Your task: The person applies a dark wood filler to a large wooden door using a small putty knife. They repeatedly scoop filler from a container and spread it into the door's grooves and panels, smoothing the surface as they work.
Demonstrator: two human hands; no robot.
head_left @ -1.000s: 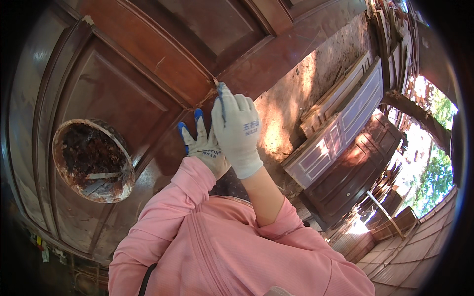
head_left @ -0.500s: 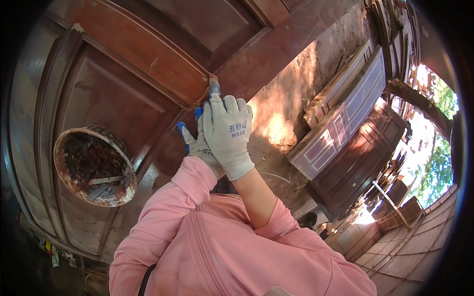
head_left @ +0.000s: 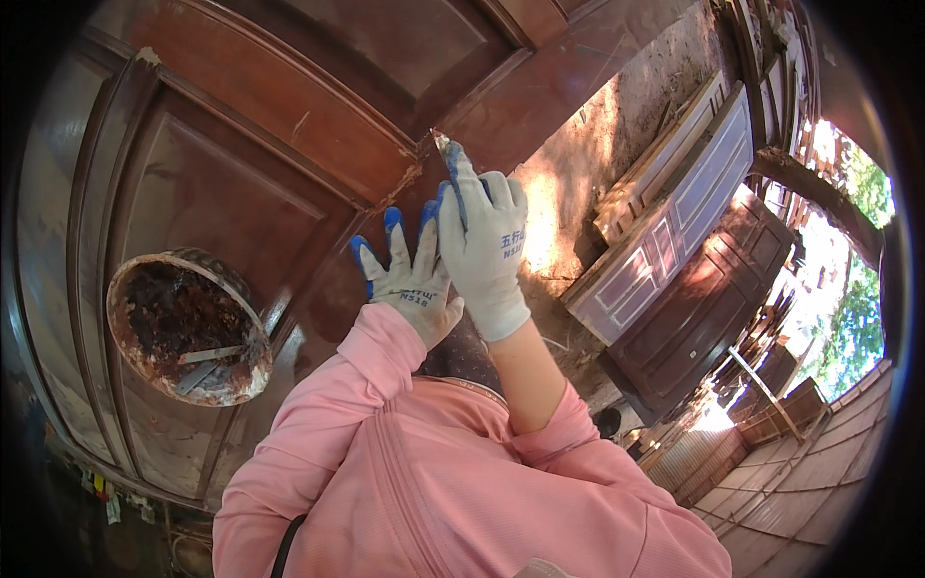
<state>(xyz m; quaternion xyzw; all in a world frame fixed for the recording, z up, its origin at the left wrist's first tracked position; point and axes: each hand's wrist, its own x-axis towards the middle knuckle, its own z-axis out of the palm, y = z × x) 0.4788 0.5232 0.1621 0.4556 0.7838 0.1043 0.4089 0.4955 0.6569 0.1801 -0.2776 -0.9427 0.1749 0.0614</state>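
Observation:
A large reddish-brown panelled door (head_left: 231,188) lies beneath both my hands. My left hand (head_left: 409,284), in a white glove with blue fingertips, rests on the door with its fingers spread. Next to it my gloved right hand (head_left: 485,241) is closed, its index finger extended along what looks like a small putty knife (head_left: 441,141). Only the shiny, brown-smeared tip of that tool shows; the rest is hidden by the fingers. The tip is at the edge of the panel joint, where brown filler (head_left: 409,178) lines the seam.
A round, crusted tub (head_left: 255,380) of dark brown paste stands on the door at the left, with flat blades (head_left: 212,354) inside. To the right, a pale panelled door (head_left: 665,226) and a dark door (head_left: 708,299) lean over the dirt ground (head_left: 559,193). Stacked boards stand beyond.
My right hand has moved right and slightly up with the tool, off the seam's corner. My left hand, formerly partly covered by it, now shows with its fingers spread wider.

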